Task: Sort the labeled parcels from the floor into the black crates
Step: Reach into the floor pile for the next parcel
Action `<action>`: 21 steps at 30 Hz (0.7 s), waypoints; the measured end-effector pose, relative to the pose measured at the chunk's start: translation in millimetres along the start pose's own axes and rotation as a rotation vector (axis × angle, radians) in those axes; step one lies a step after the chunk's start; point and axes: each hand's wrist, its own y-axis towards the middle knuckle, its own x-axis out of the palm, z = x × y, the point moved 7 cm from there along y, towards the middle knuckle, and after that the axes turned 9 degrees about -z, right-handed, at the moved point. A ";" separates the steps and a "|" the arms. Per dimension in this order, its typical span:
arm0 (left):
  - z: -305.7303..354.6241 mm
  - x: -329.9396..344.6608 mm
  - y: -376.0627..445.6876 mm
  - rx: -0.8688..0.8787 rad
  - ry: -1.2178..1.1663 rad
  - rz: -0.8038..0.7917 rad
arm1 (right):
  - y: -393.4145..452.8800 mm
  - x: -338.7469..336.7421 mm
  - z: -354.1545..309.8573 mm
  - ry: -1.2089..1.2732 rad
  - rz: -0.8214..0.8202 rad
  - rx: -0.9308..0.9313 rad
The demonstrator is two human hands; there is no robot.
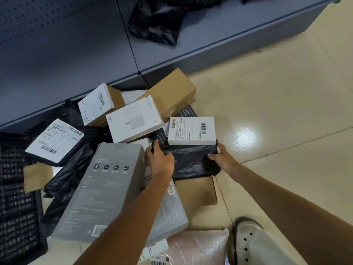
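You hold the black-wrapped parcel (191, 161) at the pile's floor-side edge, your left hand (159, 159) and right hand (221, 156) each curled in a grip on one end, its white barcode label (191, 130) facing up. A long grey box (103, 190) crowds your left forearm, with a white carton (133, 119) and brown box (172, 94) behind. The black crate (17, 203) stands far left; the label print is too small to read.
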 end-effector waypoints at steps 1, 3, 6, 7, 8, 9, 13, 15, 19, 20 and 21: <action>1.6 -2.4 0.7 -0.002 -0.056 0.018 | -0.6 -1.5 0.6 -0.008 0.009 0.006; 2.8 -3.7 -0.1 -0.017 -0.149 0.037 | -4.2 -7.0 1.9 -0.026 0.038 0.007; 6.0 -1.7 -6.4 -0.027 -0.223 0.033 | -14.2 -16.3 -0.3 -0.057 0.057 0.002; 8.4 -2.8 -9.9 -0.023 -0.240 0.036 | -18.7 -18.3 -2.3 -0.063 0.055 0.000; 11.7 -4.9 -14.5 -0.018 -0.254 0.038 | -24.1 -19.8 -5.2 -0.067 0.056 -0.002; 15.1 -7.8 -19.6 -0.013 -0.263 0.039 | -29.9 -20.8 -8.9 -0.070 0.057 -0.006; 32.7 -31.0 -43.2 -0.005 -0.262 0.066 | -58.0 -21.7 -34.6 -0.078 0.070 -0.018; 40.8 -46.3 -56.2 -0.004 -0.249 0.076 | -75.6 -21.7 -50.0 -0.069 0.081 -0.020; 58.3 -77.1 -89.8 -0.012 -0.270 0.078 | -119.6 -20.5 -79.4 -0.071 0.090 -0.042; 63.5 -85.5 -99.2 -0.019 -0.295 0.077 | -132.1 -20.0 -86.4 -0.071 0.089 -0.046; 68.1 -94.2 -108.2 -0.032 -0.317 0.075 | -146.5 -18.9 -94.2 -0.072 0.084 -0.049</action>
